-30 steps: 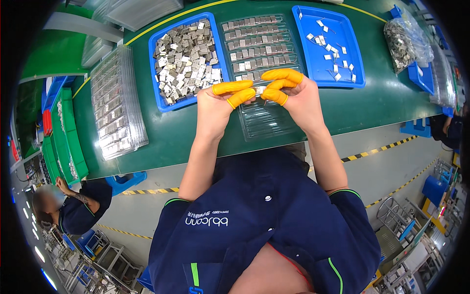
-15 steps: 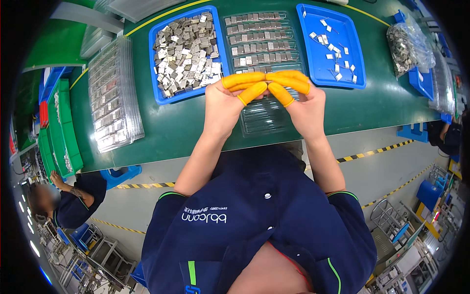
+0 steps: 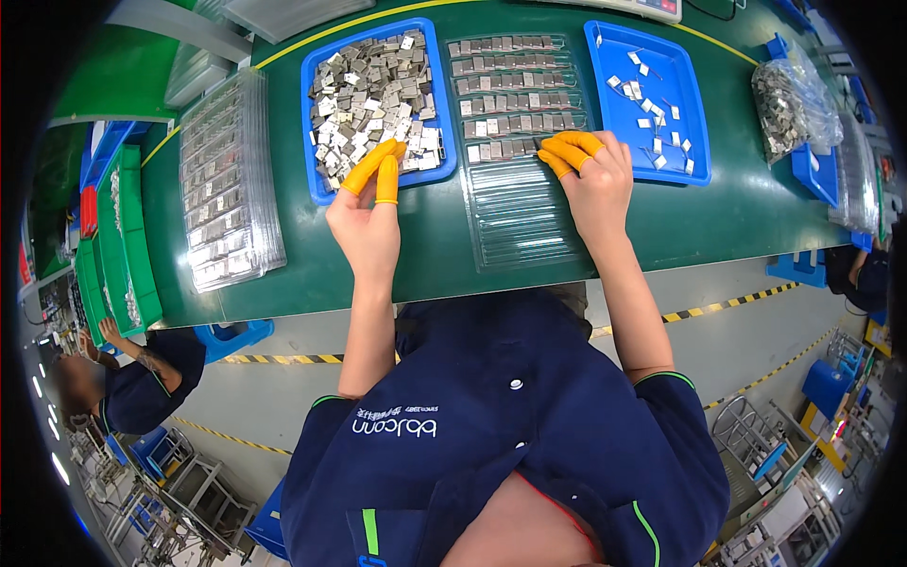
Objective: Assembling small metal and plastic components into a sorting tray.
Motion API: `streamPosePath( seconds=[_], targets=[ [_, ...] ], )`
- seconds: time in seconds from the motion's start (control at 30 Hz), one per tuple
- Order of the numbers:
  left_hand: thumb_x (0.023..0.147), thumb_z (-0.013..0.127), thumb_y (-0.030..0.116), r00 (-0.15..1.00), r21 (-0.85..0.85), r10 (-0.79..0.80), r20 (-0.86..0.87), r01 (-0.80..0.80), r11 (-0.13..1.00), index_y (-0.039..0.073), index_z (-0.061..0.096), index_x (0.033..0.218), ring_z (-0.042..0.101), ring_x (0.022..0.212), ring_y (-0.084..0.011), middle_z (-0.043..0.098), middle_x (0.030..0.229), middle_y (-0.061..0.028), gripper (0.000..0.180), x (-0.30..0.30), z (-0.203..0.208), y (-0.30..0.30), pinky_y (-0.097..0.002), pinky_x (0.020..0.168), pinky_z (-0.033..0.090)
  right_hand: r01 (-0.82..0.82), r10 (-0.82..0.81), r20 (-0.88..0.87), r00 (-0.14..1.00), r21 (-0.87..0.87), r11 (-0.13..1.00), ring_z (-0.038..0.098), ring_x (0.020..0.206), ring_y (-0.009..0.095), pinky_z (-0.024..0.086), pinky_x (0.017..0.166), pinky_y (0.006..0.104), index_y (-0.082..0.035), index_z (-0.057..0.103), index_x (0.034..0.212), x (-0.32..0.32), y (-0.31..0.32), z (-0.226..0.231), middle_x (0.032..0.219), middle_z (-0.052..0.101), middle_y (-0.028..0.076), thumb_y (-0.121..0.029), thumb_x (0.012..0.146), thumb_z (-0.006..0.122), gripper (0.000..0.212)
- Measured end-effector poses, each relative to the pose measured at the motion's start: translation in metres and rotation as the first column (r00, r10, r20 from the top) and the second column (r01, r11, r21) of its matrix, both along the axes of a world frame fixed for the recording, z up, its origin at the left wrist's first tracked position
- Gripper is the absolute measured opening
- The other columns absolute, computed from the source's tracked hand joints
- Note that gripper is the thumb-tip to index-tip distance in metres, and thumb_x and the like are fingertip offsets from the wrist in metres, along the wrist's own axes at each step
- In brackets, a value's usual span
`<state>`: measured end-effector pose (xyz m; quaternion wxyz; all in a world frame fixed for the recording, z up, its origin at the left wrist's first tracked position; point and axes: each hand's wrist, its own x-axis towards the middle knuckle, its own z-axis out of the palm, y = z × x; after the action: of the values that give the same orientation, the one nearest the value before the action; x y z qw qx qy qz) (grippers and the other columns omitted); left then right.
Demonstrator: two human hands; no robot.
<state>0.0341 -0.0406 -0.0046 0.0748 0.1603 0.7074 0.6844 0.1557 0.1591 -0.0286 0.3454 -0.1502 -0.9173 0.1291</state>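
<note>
Yellow finger cots cover the fingertips of both my hands. My left hand reaches over the near rim of a blue bin heaped with small silvery metal parts. Its thumb and finger come together at the tips, and whatever is between them is hidden. At the right end of the lowest filled row in a clear plastic tray, my right hand pinches a small metal part that shows dark at its end. Several rows of similar parts fill the tray's far half; its near grooves are bare.
To the right, a shallow blue bin holds scattered white parts with short leads. Stacked clear trays stand at left, beyond them green bins and a co-worker. A bag of parts lies far right, near the green table's edge.
My hands, fingertips together above the clear tray before, have separated. The left moved left to the bin of metal parts; the right went down to the tray's row end. The view shifted slightly.
</note>
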Motion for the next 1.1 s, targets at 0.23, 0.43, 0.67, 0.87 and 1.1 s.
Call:
streamPosePath(
  seconds=[0.23,0.43,0.67,0.87,1.1],
  targets=[
    [0.08,0.061,0.002,0.969,-0.165,0.107,-0.225,-0.146,0.976,0.001,0.065,0.099,0.062,0.081,-0.0116,0.067,0.09,-0.008,0.02,-0.007,0.005,0.0,-0.0235,0.075,0.048,-0.055,0.059,0.049,0.997,-0.086,0.995,0.055,0.085,0.019,0.04,0.072,0.0322,-0.007,0.069,0.081,0.004,0.006,0.001,0.087,0.063,0.003,-0.005,0.065,0.069,0.016],
    [0.075,0.066,0.003,0.889,-0.382,0.164,-0.427,-0.342,0.859,0.006,0.068,0.095,0.06,0.079,-0.017,0.065,0.09,-0.0088,0.02,-0.019,-0.004,-0.012,-0.0281,0.072,0.047,0.414,-0.353,0.246,0.903,-0.276,0.868,0.054,0.088,0.029,0.043,0.079,0.0356,-0.006,0.065,0.098,0.009,0.053,0.031,0.092,0.063,0.012,-0.01,0.072,0.068,0.026],
    [0.068,0.071,0.008,0.843,-0.531,0.048,-0.536,-0.38,0.757,0.006,0.069,0.087,0.052,0.088,-0.0255,0.062,0.082,-0.011,0.019,-0.021,0.004,-0.006,-0.035,0.08,0.041,0.252,-0.242,0.228,0.943,-0.016,0.968,0.055,0.087,0.029,0.044,0.08,0.0364,-0.004,0.065,0.099,-0.023,0.096,0.016,0.09,0.063,0.015,-0.011,0.071,0.069,0.03],
    [0.065,0.073,0.014,0.796,-0.679,-0.14,-0.59,-0.394,0.62,-0.001,0.067,0.08,0.051,0.08,-0.0257,0.061,0.077,-0.0121,0.023,-0.036,0.011,-0.008,-0.0357,0.075,0.039,0.213,-0.237,0.25,0.939,0.118,0.97,0.057,0.082,0.031,0.045,0.078,0.0393,0.001,0.066,0.082,-0.024,0.106,0.004,0.079,0.062,0.017,-0.006,0.069,0.067,0.015],
    [0.063,0.075,0.018,0.756,-0.766,-0.361,-0.546,-0.277,0.579,-0.002,0.067,0.076,0.052,0.079,-0.0267,0.061,0.071,-0.0136,0.026,-0.049,0.01,-0.004,-0.037,0.073,0.04,0.147,-0.228,0.203,0.952,0.348,0.926,0.059,0.081,0.031,0.045,0.078,0.0375,0.001,0.064,0.075,-0.021,0.105,0.004,0.077,0.062,0.017,-0.005,0.066,0.067,0.012]
  ],
)
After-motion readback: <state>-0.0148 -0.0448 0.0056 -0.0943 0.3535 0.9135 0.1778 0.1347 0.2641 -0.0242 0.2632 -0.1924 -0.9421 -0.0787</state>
